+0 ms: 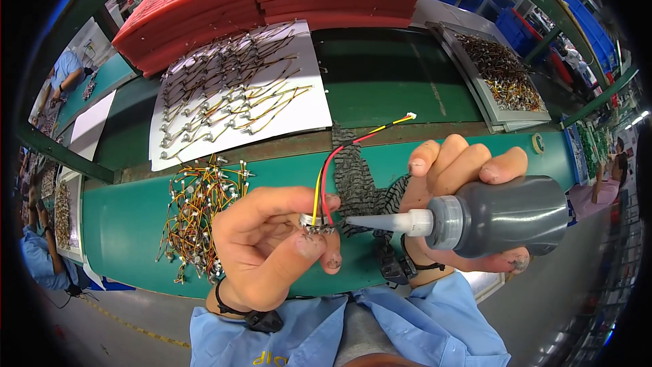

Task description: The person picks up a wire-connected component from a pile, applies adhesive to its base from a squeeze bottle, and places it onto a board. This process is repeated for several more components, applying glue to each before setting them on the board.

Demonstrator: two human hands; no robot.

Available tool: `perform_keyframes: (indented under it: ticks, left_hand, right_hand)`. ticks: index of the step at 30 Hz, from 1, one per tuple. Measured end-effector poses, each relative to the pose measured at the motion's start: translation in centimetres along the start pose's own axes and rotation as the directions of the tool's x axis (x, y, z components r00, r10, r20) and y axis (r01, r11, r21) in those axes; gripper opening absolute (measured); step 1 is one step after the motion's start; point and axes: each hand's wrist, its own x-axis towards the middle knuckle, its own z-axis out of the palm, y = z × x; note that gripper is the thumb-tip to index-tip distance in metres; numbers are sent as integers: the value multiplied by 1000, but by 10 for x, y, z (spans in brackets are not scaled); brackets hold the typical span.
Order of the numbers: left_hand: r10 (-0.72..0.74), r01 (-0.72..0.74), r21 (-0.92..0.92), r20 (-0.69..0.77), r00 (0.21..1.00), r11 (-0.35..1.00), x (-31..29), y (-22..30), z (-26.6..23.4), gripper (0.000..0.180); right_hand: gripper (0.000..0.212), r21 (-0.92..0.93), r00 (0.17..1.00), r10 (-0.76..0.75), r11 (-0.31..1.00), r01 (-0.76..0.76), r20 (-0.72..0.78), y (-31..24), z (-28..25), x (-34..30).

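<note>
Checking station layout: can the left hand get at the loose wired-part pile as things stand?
Probably not freely: the wired-part pile lies close by and nothing visibly blocks it, but the left hand's fingers are holding a wired metal component.

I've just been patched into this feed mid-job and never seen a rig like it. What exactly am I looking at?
There is no robot here, just a person's bare hands, seen from above by a head-worn fisheye camera, so straight edges bend. Picture left is the person's left. The left hand pinches a small round metal part with red, yellow and black wires. The right hand holds a dark bottle, its pale nozzle pointing at that part. On the green bench lies a heap of wired parts.
</note>
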Motion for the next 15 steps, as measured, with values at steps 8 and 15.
perform_keyframes:
  ticks: [8,15]
  left_hand:
    - [164,-164,-5,17,986,986,11,-6,-13,30]
    - [154,-107,199,-240,959,974,36,-71,-39,28]
  right_hand:
    - [68,-97,999,11,995,-16,-51,-3,-2,0]
    - [52,-459,907,262,795,-397,-331,-21,-40,-56]
